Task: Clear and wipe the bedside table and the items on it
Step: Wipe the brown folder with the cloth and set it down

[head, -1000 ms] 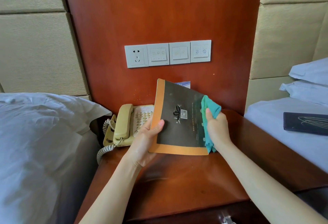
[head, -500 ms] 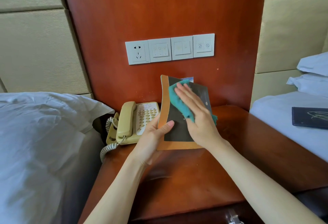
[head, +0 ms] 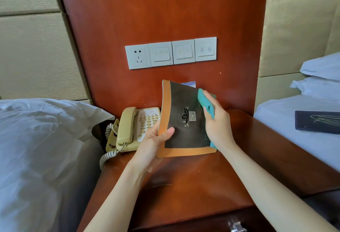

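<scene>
- My right hand (head: 218, 121) has slid the teal cloth (head: 207, 103) off the middle of the mat's face, where it was half a second ago, to the mat's right edge at centre frame; its grip is curled round the cloth.
- The orange-bordered dark mat (head: 185, 121) stays raised and tilted above the desk (head: 193, 195), bowed slightly, its centre logo now uncovered again.
- My left hand (head: 156, 141) keeps its grip on the mat's lower left corner, thumb pressed on the face.
- I judge this as one wiping stroke finished across the mat; the back may still need doing.
- The beige telephone (head: 132, 128), centre left, sits on the desk, apparently unwiped.
- A dark folder (head: 317, 122) lies on the bed (head: 294, 136) at right.
</scene>
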Available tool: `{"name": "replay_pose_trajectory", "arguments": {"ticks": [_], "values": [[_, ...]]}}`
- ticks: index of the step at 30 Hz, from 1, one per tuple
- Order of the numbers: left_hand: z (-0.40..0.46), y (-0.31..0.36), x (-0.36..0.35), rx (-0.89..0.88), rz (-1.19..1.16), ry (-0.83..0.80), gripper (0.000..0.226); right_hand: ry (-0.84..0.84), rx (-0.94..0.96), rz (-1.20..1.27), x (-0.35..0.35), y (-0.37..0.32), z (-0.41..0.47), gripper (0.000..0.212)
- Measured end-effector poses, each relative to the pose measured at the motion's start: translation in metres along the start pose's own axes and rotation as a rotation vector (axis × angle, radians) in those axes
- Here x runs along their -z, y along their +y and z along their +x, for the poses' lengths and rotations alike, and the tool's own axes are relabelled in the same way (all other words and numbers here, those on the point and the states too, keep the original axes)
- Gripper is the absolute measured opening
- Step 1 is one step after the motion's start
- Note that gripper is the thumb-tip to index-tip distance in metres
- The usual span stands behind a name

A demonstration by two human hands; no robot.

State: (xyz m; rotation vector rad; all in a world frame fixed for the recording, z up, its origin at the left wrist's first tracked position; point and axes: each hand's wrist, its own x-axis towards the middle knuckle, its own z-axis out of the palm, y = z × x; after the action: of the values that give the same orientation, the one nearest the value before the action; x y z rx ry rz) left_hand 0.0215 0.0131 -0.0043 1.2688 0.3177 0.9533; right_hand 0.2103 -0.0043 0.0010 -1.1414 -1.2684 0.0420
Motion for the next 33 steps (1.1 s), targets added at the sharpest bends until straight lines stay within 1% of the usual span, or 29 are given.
{"name": "replay_pose_trajectory", "arguments": {"ticks": [2, 3, 4, 5, 7, 9, 12, 14, 15, 17, 19, 22, 24, 26, 27, 29, 31, 33], "values": [[0.001, 0.000, 0.000, -0.009, -0.012, -0.006, 0.029, -0.122, 0.280, -0.074, -0.007, -0.008, -0.007, 0.072], [0.001, -0.001, 0.000, -0.014, -0.025, -0.001, 0.029, -0.187, 0.392, -0.133, -0.012, -0.011, -0.011, 0.076], [0.001, -0.001, 0.001, -0.018, -0.038, 0.007, 0.029, -0.237, 0.470, -0.183, -0.016, -0.012, -0.012, 0.077], [0.001, -0.001, 0.001, -0.022, -0.045, 0.014, 0.029, -0.268, 0.502, -0.207, -0.019, -0.012, -0.013, 0.078], [0.001, -0.001, 0.002, -0.017, -0.052, 0.021, 0.029, -0.276, 0.454, -0.194, -0.019, -0.007, -0.010, 0.080], [0.001, -0.002, 0.004, 0.000, -0.053, 0.031, 0.029, -0.245, 0.304, -0.143, -0.015, 0.001, -0.007, 0.079], [0.003, -0.003, 0.007, 0.010, -0.061, 0.063, 0.028, -0.194, 0.027, -0.112, -0.005, 0.013, -0.005, 0.070], [0.004, -0.003, 0.010, -0.002, -0.080, 0.082, 0.028, -0.195, -0.060, -0.072, -0.001, 0.018, -0.007, 0.066], [0.004, -0.003, 0.012, -0.015, -0.095, 0.092, 0.028, -0.211, -0.060, -0.048, -0.001, 0.017, -0.009, 0.066], [0.006, -0.003, 0.016, -0.064, -0.153, 0.124, 0.030, -0.274, 0.014, -0.047, -0.004, 0.011, -0.014, 0.069], [0.008, -0.001, 0.022, -0.141, -0.246, 0.168, 0.034, -0.380, 0.168, -0.111, -0.013, 0.003, -0.022, 0.075], [0.009, 0.003, 0.030, -0.234, -0.337, 0.215, 0.035, -0.569, 0.398, -0.259, -0.024, -0.002, -0.031, 0.079], [0.009, 0.002, 0.032, -0.241, -0.358, 0.220, 0.034, -0.570, 0.451, -0.331, -0.024, -0.001, -0.029, 0.081], [0.009, -0.001, 0.032, -0.221, -0.386, 0.211, 0.031, -0.476, 0.401, -0.352, -0.020, 0.003, -0.024, 0.083], [0.009, -0.001, 0.031, -0.212, -0.394, 0.202, 0.031, -0.419, 0.330, -0.338, -0.017, 0.006, -0.020, 0.085], [0.010, -0.002, 0.029, -0.202, -0.401, 0.181, 0.032, -0.310, 0.115, -0.266, -0.008, 0.012, -0.014, 0.083], [0.010, -0.001, 0.029, -0.198, -0.404, 0.166, 0.032, -0.201, -0.084, -0.189, 0.002, 0.019, -0.008, 0.073], [0.011, 0.000, 0.028, -0.192, -0.399, 0.166, 0.034, -0.116, -0.203, -0.149, 0.009, 0.022, -0.005, 0.058]]}}
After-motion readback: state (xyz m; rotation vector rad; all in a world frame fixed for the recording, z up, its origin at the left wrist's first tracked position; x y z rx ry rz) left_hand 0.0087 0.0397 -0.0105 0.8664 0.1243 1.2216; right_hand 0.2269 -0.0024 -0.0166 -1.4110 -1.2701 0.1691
